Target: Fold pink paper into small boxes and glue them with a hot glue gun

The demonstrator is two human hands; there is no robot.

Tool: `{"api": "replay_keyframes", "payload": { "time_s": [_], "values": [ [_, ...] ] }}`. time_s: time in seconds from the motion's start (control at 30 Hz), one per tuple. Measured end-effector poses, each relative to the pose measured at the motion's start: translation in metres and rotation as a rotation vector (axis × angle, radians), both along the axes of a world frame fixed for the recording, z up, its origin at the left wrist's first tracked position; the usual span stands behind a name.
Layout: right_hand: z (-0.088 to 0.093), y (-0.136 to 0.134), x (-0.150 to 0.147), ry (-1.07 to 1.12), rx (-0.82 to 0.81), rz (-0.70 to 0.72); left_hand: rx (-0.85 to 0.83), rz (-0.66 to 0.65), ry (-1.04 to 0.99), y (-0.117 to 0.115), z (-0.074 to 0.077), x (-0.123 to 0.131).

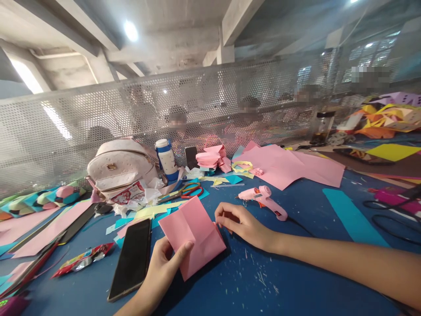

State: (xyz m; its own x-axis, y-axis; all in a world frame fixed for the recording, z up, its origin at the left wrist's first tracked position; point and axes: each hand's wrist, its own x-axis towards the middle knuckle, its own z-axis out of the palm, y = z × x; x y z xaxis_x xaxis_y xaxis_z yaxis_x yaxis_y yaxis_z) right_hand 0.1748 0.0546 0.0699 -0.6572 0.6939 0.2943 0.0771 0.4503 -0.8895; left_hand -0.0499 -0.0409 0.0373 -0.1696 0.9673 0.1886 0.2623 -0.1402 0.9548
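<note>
A folded square of pink paper (200, 237), creased down its middle, is tilted up off the blue table. My left hand (166, 263) grips it at the lower left, thumb on the face and fingers behind. At its right edge, my right hand (241, 224) has its fingers curled together, the fingertips close against the paper; what they pinch, if anything, is too small to make out. A pink glue gun (263, 199) lies just beyond my right hand, its cord trailing right. Left of the paper lies a black phone (131, 259).
Scissors (184, 192) lie among paper scraps behind the pink paper. A backpack (123, 169), a bottle (166, 158) and large pink sheets (289, 164) line a perforated metal screen (138, 109). A blue strip (355, 217) lies at right, a snack wrapper (82, 259) at left.
</note>
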Motion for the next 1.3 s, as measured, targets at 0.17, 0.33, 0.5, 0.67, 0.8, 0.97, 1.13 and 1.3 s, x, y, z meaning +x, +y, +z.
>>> {"api": "replay_keyframes", "payload": {
  "time_s": [0.17,0.33,0.5,0.67,0.8,0.97,1.13,1.3],
  "values": [
    [-0.002,0.005,0.000,-0.030,0.095,-0.013,0.002,0.028,-0.016,0.000,0.002,0.001],
    [-0.003,0.005,0.000,-0.058,0.121,-0.002,-0.014,-0.012,-0.028,0.002,-0.003,0.000],
    [-0.003,0.001,0.000,-0.087,0.201,0.032,-0.025,-0.001,-0.035,0.001,-0.006,-0.001],
    [-0.006,-0.003,0.001,-0.112,0.234,0.032,-0.031,0.028,-0.027,0.000,-0.006,-0.001],
    [-0.009,-0.004,0.000,-0.091,0.214,0.016,-0.031,0.036,-0.023,0.001,-0.005,-0.001],
    [-0.010,-0.001,-0.001,-0.024,0.118,-0.013,-0.036,0.002,-0.023,0.001,-0.004,-0.001],
    [-0.006,0.001,-0.002,0.075,-0.053,-0.008,-0.027,0.022,-0.015,0.001,-0.002,-0.001],
    [-0.005,0.003,-0.003,0.140,-0.175,-0.029,0.005,0.016,-0.007,0.001,0.004,0.002]
  ]
}}
